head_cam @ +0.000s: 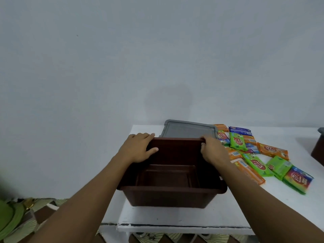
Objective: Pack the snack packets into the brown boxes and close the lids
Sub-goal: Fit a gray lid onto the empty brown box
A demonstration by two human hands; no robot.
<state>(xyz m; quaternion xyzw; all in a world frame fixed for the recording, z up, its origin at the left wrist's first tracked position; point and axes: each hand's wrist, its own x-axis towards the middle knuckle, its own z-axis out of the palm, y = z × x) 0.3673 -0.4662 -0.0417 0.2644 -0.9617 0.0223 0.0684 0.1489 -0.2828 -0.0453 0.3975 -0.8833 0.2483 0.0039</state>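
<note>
Gripping brown box [172, 195] far rim, left hand [138, 149], right hand [213, 151]

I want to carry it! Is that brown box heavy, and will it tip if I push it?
Probably light: the brown box looks like plastic and is empty. It would likely slide, not tip, sitting wide and flat on the white table. Its rim seems stiff: the left hand and right hand grip it without it bending.
</note>
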